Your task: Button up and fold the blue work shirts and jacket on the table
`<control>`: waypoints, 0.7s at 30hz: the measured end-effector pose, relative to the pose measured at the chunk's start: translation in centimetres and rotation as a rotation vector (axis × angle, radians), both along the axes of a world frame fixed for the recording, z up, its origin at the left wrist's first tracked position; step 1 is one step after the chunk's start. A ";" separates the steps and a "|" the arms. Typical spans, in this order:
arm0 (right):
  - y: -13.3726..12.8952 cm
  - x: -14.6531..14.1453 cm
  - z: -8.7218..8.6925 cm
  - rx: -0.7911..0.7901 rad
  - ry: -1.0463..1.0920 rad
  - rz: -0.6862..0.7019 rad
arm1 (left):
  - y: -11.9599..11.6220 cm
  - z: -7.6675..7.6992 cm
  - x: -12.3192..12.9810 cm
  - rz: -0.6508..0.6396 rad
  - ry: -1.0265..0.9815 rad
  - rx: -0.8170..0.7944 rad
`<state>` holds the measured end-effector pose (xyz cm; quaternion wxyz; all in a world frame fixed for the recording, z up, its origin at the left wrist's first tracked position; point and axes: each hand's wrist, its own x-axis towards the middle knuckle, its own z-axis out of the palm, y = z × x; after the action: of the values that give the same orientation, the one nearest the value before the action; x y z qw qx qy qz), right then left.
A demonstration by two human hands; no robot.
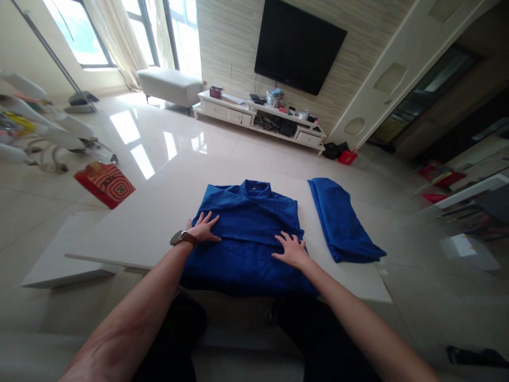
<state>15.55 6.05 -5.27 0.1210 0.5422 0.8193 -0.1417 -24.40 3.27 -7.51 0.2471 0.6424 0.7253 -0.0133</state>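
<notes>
A blue collared shirt (250,265) lies on the white table (159,212), its collar pointing away from me and its sleeves folded across the front. The lower part reaches the table's near edge. My left hand (204,227), below a wristwatch, rests with spread fingers on the shirt's left side. On its right side lies my right hand (291,250), fingers also apart. Neither hand grips the cloth. To the right, a folded blue garment (342,220) sits on the same table, apart from the shirt.
Left of the table stands a red paper bag (105,184) on the tiled floor. A low white cabinet (222,112) with small items runs along the far wall under a television (300,45). A grey bench (170,85) is near the windows.
</notes>
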 end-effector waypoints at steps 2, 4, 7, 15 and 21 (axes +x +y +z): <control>-1.8 0.0 -0.6 -0.155 -0.010 0.037 | -0.4 -0.1 -0.1 -0.054 0.013 -0.075; -3.2 0.5 -1.8 -0.261 -0.028 0.052 | -0.6 -0.4 -0.2 -0.091 0.013 -0.128; -3.2 1.2 -3.6 -0.262 -0.019 0.057 | -0.5 -0.7 -0.6 -0.107 -0.032 -0.096; 6.0 -0.8 -4.1 -0.178 -0.043 0.039 | 1.4 -0.4 1.5 0.162 0.097 0.273; 12.6 -3.2 -3.8 -0.115 -0.028 0.044 | 0.9 0.7 -1.1 0.430 0.029 -0.007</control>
<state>12.38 18.62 -9.10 0.1665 0.5179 0.8199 -0.1783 -25.48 4.18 -6.78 0.2359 0.4718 0.8491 0.0281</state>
